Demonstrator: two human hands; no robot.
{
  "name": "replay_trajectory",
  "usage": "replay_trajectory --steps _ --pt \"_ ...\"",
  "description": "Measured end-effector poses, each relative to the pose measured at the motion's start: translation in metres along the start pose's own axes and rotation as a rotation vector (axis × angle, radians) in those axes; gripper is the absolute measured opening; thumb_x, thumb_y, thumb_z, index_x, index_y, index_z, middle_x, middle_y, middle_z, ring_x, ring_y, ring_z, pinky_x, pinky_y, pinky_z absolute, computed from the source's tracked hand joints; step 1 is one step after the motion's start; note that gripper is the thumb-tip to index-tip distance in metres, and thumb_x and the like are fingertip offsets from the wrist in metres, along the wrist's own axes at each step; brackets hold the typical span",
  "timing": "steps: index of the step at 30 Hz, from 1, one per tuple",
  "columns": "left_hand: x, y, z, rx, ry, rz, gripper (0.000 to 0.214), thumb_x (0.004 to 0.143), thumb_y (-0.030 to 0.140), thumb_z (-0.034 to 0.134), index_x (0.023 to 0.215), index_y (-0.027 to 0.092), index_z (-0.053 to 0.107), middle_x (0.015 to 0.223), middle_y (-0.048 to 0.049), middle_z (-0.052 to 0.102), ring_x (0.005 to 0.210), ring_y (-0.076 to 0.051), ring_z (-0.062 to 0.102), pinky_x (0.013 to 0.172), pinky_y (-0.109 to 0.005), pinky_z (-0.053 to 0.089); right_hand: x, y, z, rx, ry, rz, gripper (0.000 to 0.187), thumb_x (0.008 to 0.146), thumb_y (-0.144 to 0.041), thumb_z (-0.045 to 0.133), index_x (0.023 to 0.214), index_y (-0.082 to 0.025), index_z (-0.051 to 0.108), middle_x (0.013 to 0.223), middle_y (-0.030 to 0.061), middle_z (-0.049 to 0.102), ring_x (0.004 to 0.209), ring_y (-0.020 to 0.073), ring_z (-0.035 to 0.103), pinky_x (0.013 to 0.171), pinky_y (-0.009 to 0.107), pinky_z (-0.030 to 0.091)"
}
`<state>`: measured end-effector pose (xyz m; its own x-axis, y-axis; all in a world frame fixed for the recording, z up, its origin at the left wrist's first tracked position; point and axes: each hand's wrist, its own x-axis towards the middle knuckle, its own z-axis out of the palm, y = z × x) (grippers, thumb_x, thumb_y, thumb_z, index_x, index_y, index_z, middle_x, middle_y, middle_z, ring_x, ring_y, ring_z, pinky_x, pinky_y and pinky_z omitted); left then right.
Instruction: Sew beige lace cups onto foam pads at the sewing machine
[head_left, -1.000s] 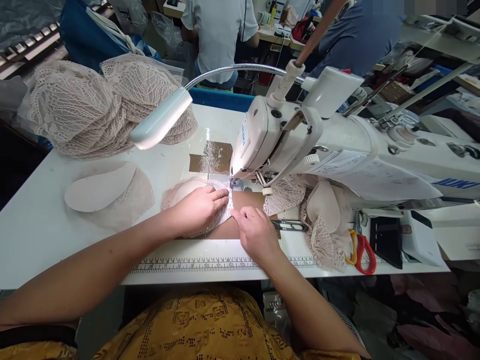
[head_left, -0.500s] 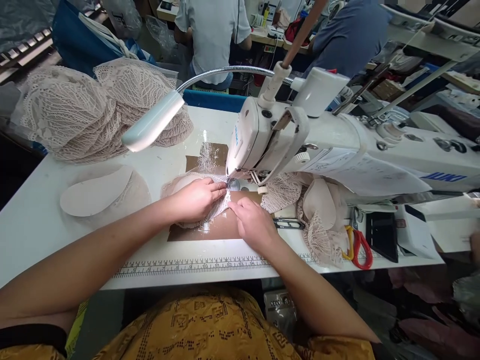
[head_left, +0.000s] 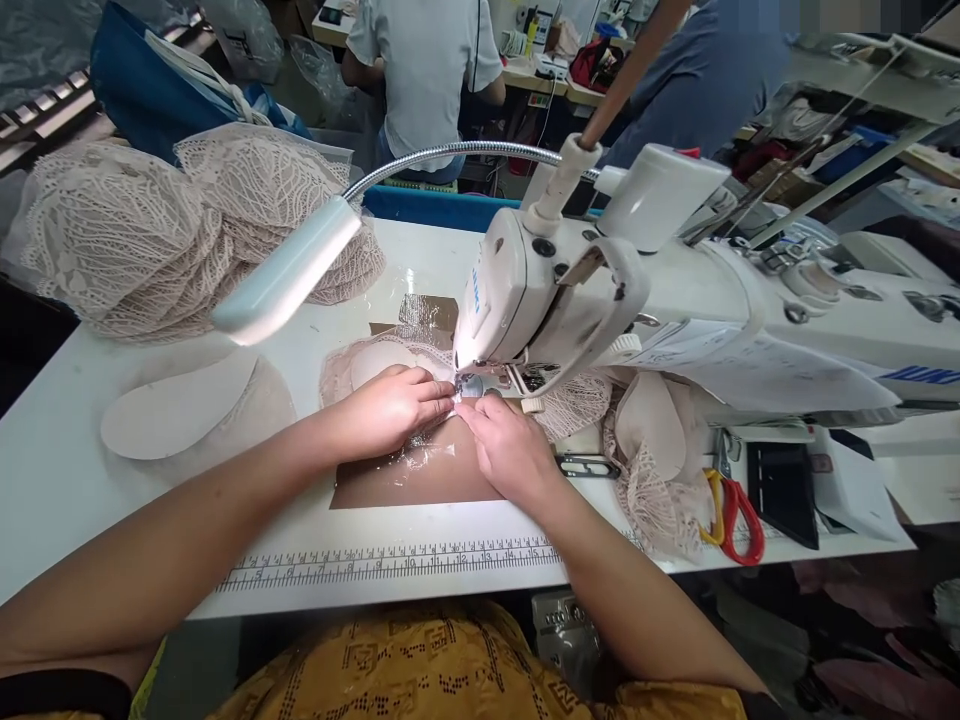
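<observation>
At the centre of the frame the left hand (head_left: 390, 408) lies palm down, fingers flat and extended, pressing a beige lace-covered bra cup (head_left: 358, 368) onto the desk (head_left: 67, 470). Its fingertips reach the presser foot area under the head of the white industrial sewing machine (head_left: 540, 290). The right hand (head_left: 511, 445) sits just right of it, fingers curled down, with thumb and forefinger pinching the lace edge close to the needle; the two hands nearly touch at their fingertips. The cup lies on a brown glossy sheet (head_left: 420, 478) taped to the desk, partly hidden under the left hand.

A white gooseneck lamp (head_left: 289, 267) hangs over the left centre of the frame. In the upper left stands a tall stack of beige lace cups (head_left: 150, 235), and below it a flat pale foam cup pad (head_left: 176, 405) rests on a piece of sheer beige fabric. A printed measuring ruler strip (head_left: 390, 565) runs along the near edge of the desk. Right of the right hand lie small black thread snips (head_left: 589, 465), then a heap of finished lace cups (head_left: 660, 450), then red and yellow handled scissors (head_left: 731, 500). At the top of the frame another person in a light grey shirt (head_left: 427, 70) sits facing away at a further bench.
</observation>
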<state>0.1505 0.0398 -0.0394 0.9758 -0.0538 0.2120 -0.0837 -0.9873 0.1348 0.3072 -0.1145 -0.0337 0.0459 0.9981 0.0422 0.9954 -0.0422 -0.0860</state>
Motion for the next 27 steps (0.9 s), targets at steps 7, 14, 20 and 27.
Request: replay_trajectory --steps 7,14,20,27 --pt "0.006 -0.015 0.001 -0.031 0.016 -0.014 0.039 0.091 0.009 0.045 0.127 0.015 0.061 0.133 -0.0087 0.061 0.106 -0.025 0.055 0.090 -0.038 0.045 0.004 0.000 0.001 0.006 -0.002 0.038 0.050 0.091 -0.010 0.040 0.136 -0.021 0.056 0.103 0.0099 0.067 0.093 0.0235 0.058 0.073 0.032 0.044" --pt "0.009 -0.018 0.002 0.020 0.046 -0.051 0.036 0.094 0.014 0.044 0.125 0.015 0.062 0.126 -0.0104 0.065 0.097 -0.025 0.056 0.082 -0.038 0.046 0.000 0.006 0.008 0.097 0.062 0.042 0.047 0.090 -0.011 0.043 0.131 -0.024 0.062 0.103 0.0064 0.068 0.089 0.0219 0.058 0.072 0.032 0.043" --pt "0.008 -0.018 0.002 0.064 0.026 -0.060 0.037 0.094 0.016 0.044 0.127 0.015 0.059 0.126 -0.0121 0.063 0.105 -0.027 0.054 0.086 -0.040 0.045 0.001 0.006 0.008 0.166 0.117 0.045 0.044 0.089 -0.012 0.043 0.125 -0.024 0.066 0.099 0.0051 0.070 0.088 0.0215 0.059 0.072 0.031 0.044" --pt "0.002 0.002 -0.019 0.218 -0.108 -0.276 0.026 0.094 0.023 0.043 0.097 0.010 0.066 0.099 -0.0146 0.064 0.086 -0.026 0.058 0.068 -0.035 0.045 0.001 0.008 0.007 0.276 0.146 0.074 0.038 0.091 -0.013 0.043 0.118 -0.020 0.068 0.106 0.0066 0.070 0.090 0.0210 0.063 0.074 0.030 0.048"
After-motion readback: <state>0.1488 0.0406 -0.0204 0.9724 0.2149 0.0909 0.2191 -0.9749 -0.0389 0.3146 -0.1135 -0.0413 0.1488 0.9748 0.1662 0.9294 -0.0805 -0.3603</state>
